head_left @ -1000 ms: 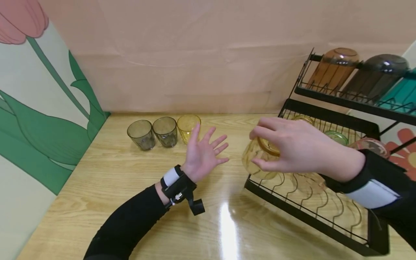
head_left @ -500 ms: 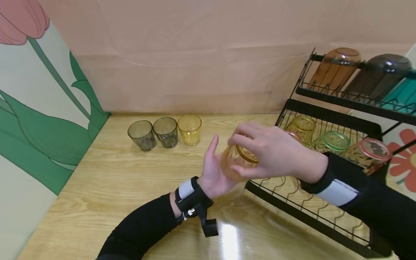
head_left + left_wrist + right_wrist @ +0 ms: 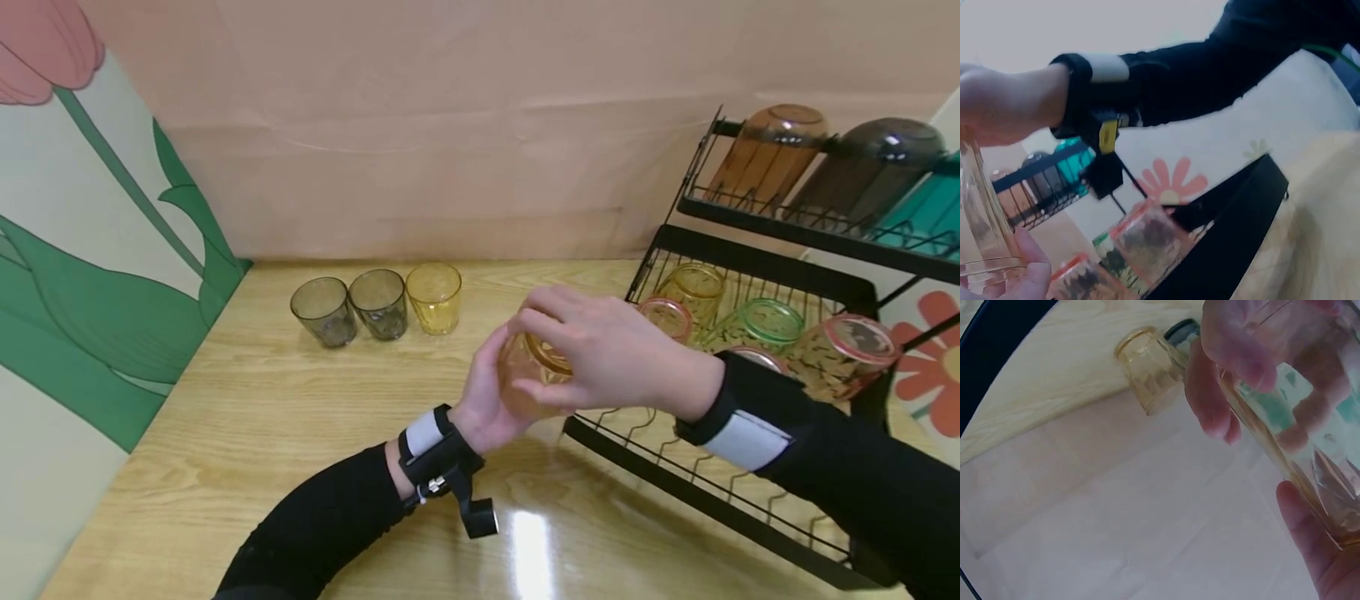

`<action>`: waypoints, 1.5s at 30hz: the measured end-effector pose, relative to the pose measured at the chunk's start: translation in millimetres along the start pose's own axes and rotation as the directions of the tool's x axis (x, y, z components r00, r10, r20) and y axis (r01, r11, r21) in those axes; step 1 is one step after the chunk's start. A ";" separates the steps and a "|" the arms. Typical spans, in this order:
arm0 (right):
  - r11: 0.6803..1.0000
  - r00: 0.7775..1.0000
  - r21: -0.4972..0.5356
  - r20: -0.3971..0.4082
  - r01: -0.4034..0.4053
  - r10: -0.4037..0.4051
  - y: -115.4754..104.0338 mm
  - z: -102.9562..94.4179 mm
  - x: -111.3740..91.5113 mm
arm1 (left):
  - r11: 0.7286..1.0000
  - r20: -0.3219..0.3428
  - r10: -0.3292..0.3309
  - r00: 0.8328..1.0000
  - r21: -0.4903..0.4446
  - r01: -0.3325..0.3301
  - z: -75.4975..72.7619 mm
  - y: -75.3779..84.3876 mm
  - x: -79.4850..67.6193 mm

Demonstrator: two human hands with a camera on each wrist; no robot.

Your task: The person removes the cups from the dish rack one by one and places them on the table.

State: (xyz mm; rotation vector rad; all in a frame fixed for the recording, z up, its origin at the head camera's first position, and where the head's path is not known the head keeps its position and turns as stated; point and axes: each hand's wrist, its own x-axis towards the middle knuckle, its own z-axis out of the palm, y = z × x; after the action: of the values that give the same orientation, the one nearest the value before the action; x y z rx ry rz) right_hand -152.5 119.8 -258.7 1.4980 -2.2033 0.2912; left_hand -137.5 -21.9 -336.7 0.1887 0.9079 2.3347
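Between both hands is an amber drinking glass [image 3: 517,379], tilted, above the table beside the rack. My right hand [image 3: 611,354] grips it from above with curled fingers, thumb near its rim. From the left, my left hand [image 3: 483,408] holds its lower side; in the left wrist view, fingertips [image 3: 1032,269] wrap around the clear wall. In the right wrist view the glass [image 3: 1272,437] shows facets, with a left-hand finger near its base. On the table at the back left stand a yellow glass [image 3: 435,300] and two grey glasses [image 3: 378,306], side by side and upright.
A black wire rack [image 3: 675,485] stands on the right. Its upper tier carries a brown glass [image 3: 768,158], a dark grey glass [image 3: 870,171] and a teal one. Below are several patterned glasses, including a green-rimmed glass [image 3: 772,321]. A pinkish wall [image 3: 450,167] closes off the back.
My right hand has carried the amber glass leftward away from the rack. The left hand, spread with nothing in it one second ago, has come in and closed on the glass.
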 end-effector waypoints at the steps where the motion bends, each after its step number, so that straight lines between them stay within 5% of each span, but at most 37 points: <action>1: 1.000 1.000 -0.006 0.016 -0.006 0.006 0.3 0.6 -0.6 | 1.000 -0.017 0.006 1.000 0.012 -0.006 -2.4 0.6 0.4; 8: 0.995 0.980 -0.066 0.179 -0.077 0.088 8.0 -2.4 -15.5 | 0.962 -0.152 0.080 0.985 0.271 -0.036 -31.6 14.3 13.0; 10: 0.991 0.971 -0.090 0.212 -0.097 0.114 10.5 -4.1 -22.7 | 0.905 -0.175 0.127 0.976 0.423 -0.041 -42.5 21.2 19.0; 12: 0.988 0.962 -0.102 0.238 -0.112 0.133 11.9 -5.6 -30.5 | 0.797 -0.181 0.178 0.967 0.603 -0.034 -52.0 29.2 24.5; 15: 0.985 0.948 -0.106 0.277 -0.133 0.158 12.3 -7.8 -43.7 | 0.568 -0.149 0.244 0.958 0.823 -0.017 -61.9 41.4 33.4; 19: 0.980 0.928 -0.112 0.319 -0.164 0.191 12.1 -10.8 -62.5 | 0.259 -0.036 0.270 0.962 0.965 -0.036 -65.5 56.2 46.5; 21: 0.975 0.919 -0.122 0.328 -0.187 0.218 13.1 -13.2 -72.8 | 0.044 0.027 0.257 0.966 0.998 -0.039 -62.8 62.3 54.2; 25: 0.953 0.889 -0.153 0.345 -0.262 0.300 15.2 -18.1 -92.2 | -0.484 0.156 0.151 0.976 0.872 -0.065 -53.6 70.9 69.0; 27: 0.940 0.874 -0.165 0.349 -0.298 0.338 15.8 -20.4 -100.3 | -0.682 0.219 0.083 0.972 0.724 -0.105 -50.0 72.9 76.1; 29: 0.932 0.866 -0.166 0.347 -0.321 0.360 16.2 -21.9 -106.5 | -0.809 0.264 0.024 0.964 0.572 -0.137 -48.1 74.0 82.5; 32: 0.930 0.869 -0.158 0.331 -0.333 0.368 16.9 -22.6 -112.4 | -0.898 0.298 -0.023 0.954 0.413 -0.151 -48.4 75.3 91.2; 35: 0.927 0.873 -0.153 0.315 -0.341 0.373 17.3 -22.9 -116.2 | -0.933 0.284 -0.028 0.959 0.336 -0.126 -51.0 76.1 99.7; 45: 0.917 0.872 -0.164 0.287 -0.364 0.397 16.4 -23.0 -125.7 | -0.895 0.114 0.093 0.989 0.444 0.033 -76.0 72.4 122.7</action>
State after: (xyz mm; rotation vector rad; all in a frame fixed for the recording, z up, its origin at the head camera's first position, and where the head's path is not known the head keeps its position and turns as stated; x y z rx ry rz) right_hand -123.7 239.2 -297.7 1.1012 -2.7246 0.0551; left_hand -297.2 -32.9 -357.3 1.0219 3.0946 -0.3644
